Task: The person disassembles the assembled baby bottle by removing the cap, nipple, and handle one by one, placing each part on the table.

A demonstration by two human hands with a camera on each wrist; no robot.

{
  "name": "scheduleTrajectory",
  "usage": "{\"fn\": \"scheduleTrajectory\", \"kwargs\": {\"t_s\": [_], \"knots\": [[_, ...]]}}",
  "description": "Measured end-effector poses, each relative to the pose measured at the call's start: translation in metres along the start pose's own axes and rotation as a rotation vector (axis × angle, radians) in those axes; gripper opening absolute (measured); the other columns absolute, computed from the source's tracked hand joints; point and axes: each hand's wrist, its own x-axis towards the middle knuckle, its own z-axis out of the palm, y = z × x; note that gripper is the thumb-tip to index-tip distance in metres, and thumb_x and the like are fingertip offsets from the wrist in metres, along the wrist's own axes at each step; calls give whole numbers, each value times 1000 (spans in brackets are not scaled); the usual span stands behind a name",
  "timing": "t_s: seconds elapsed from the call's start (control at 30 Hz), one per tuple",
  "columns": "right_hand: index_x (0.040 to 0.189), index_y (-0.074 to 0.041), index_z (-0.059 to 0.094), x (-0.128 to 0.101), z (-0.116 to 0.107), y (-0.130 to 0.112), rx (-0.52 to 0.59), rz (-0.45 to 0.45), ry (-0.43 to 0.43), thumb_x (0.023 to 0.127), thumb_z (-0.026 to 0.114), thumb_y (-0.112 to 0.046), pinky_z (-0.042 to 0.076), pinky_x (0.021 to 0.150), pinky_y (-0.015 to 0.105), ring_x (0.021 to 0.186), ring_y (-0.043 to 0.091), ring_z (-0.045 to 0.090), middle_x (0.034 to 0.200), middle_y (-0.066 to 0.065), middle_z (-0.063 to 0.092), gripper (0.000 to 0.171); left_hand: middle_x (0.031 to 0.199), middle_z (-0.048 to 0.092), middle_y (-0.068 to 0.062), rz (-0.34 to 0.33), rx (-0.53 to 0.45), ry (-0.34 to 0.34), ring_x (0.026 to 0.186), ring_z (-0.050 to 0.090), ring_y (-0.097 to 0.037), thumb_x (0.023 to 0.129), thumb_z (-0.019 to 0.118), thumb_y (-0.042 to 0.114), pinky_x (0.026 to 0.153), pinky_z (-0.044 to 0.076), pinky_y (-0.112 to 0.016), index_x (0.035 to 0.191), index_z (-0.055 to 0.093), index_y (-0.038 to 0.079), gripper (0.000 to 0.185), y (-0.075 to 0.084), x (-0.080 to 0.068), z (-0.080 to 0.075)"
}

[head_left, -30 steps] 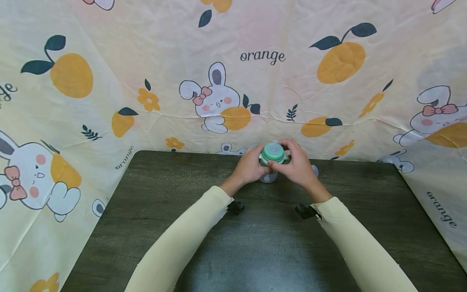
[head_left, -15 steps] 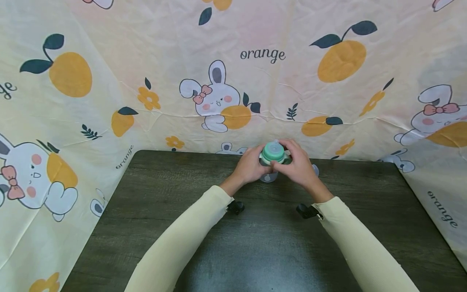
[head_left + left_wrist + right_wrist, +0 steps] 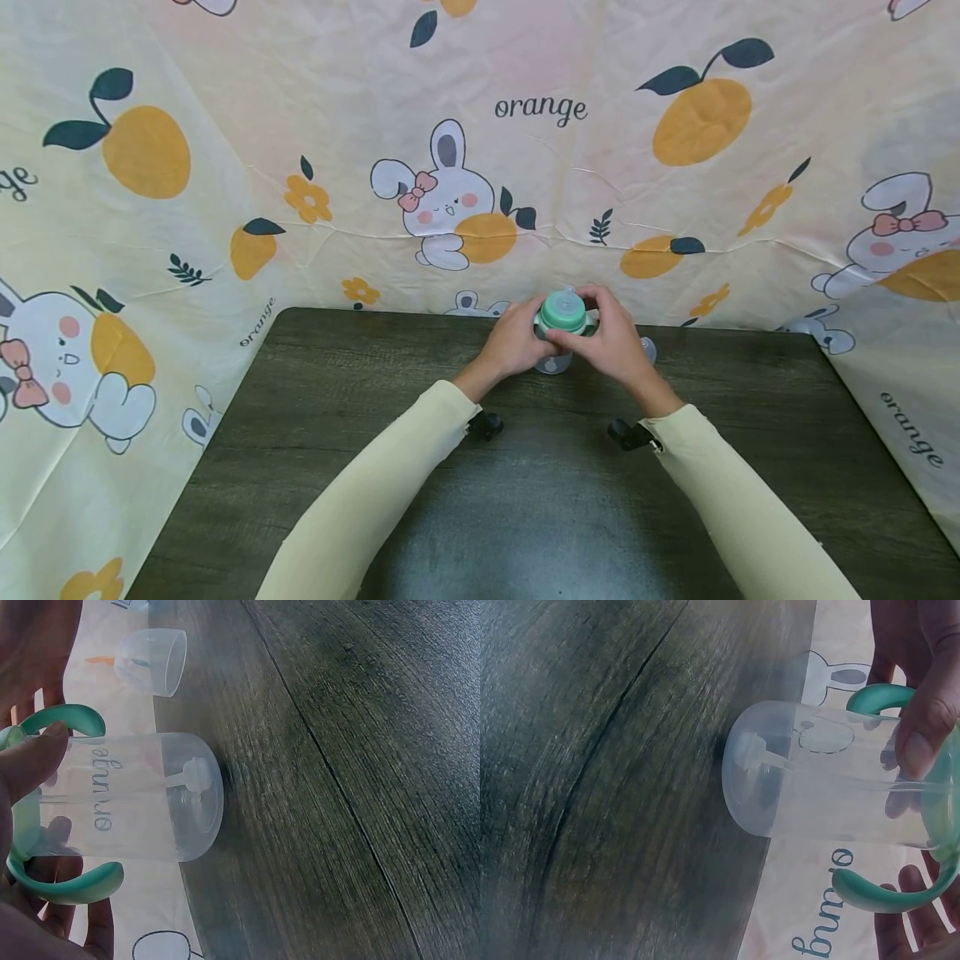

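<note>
"What has changed over there?"

"Very little. A person in pale yellow sleeves (image 3: 382, 492) grasps a sippy cup (image 3: 135, 796), upright at the far side of a dark desk (image 3: 375, 400), the same spot it held half a second ago. Well to the left of the cup, a rabbit print (image 3: 67, 358) on the cloth (image 3: 555, 167) has shifted slightly sideways."

"And the hands?"

"Both grip. The left hand (image 3: 513, 337) wraps the cup's left side; the right hand (image 3: 613, 337) clasps its right side, the thumb tip a touch nearer the left thumb than before."

"Is the base touching?"

"From here I cannot tell."

"Count everything, then."

"One cup, topped by one green lid (image 3: 562, 310). Two green handles (image 3: 67, 892) curve out from the cup's upper part, and one straw (image 3: 196, 776) with a thick end shows through its clear wall. One clear cap (image 3: 154, 664) stands rim down just to the right of the cup. Two hands, two sleeves and two black devices (image 3: 485, 426), one at each wrist, on the near side of the cup. One desk below the cup, one printed cloth behind it."
</note>
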Motion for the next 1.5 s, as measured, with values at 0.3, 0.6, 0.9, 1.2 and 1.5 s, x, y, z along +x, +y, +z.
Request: {"fn": "scheduleTrajectory", "kwargs": {"t_s": [0.3, 0.6, 0.9, 1.2, 1.5], "knots": [[151, -2, 57, -1, -5, 1, -16, -38, -42, 93, 89, -19, 45, 107, 59, 129, 37, 58, 142, 19, 61, 68, 153, 64, 8, -6, -4, 0, 132, 56, -22, 87, 93, 52, 109, 49, -44, 164, 53, 28, 90, 0, -2, 0], [157, 0, 50, -3, -4, 3, -3, -5, -23, 90, 92, -19, 44, 110, 60, 132, 39, 57, 147, 21, 59, 81, 153, 64, 7, 2, 9, -3, 132, 56, -21, 88, 93, 48, 108, 49, -47, 164, 53, 24, 89, 3, -2, -4], [146, 1, 56, -3, -3, 1, 0, -13, 5, 89, 93, -17, 47, 103, 54, 128, 37, 59, 139, 20, 63, 70, 153, 63, 9, -20, -38, -11, 131, 55, -17, 86, 94, 48, 107, 49, -47, 165, 52, 27, 92, 0, -1, -1], [154, -3, 58, -3, -5, 5, -6, -68, -18, 91, 88, -18, 47, 103, 59, 128, 37, 59, 143, 18, 63, 72, 150, 66, 5, 0, 13, -22, 130, 57, -22, 89, 92, 48, 106, 51, -48, 161, 56, 22, 85, 10, -6, -11], [149, 0, 50, -4, -1, 4, 38, 5, 29, 87, 95, -17, 46, 102, 55, 129, 38, 57, 141, 20, 60, 79, 152, 64, 7, -15, -15, -4, 132, 56, -21, 87, 94, 48, 108, 49, -47, 164, 53, 26, 89, -5, 3, 4]]}}
